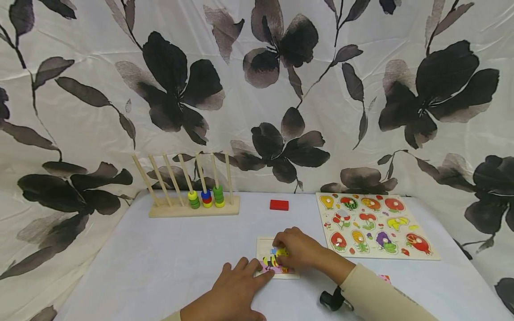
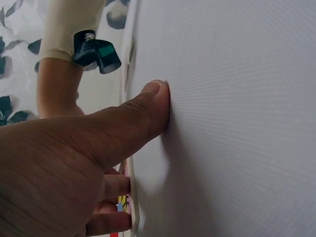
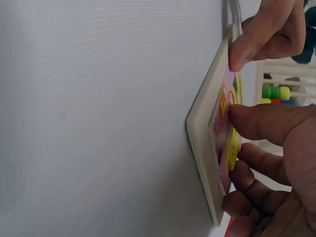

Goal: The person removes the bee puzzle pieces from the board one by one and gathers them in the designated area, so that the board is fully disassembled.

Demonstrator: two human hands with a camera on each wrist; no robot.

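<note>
A small wooden jigsaw tray (image 1: 290, 276) with a bee picture lies flat on the white table in front of me. My left hand (image 1: 237, 290) rests at its lower left corner with fingers spread, fingertips on the picture. In the left wrist view the left thumb (image 2: 143, 111) touches the tablecloth. Over the tray's upper right part, my right hand (image 1: 299, 249) has its fingers bent down onto the picture. The right wrist view shows its thumb and fingertips pinching a yellow puzzle piece (image 3: 231, 152) within the tray. The hand hides part of the picture in the head view.
A bead stand (image 1: 192, 213) with several wooden pegs stands at the back left. Behind the tray lies a red block (image 1: 279, 204). A large fruit puzzle board (image 1: 379, 255) lies at the right. A pink piece (image 1: 384, 278) shows beside the right sleeve (image 1: 381, 294).
</note>
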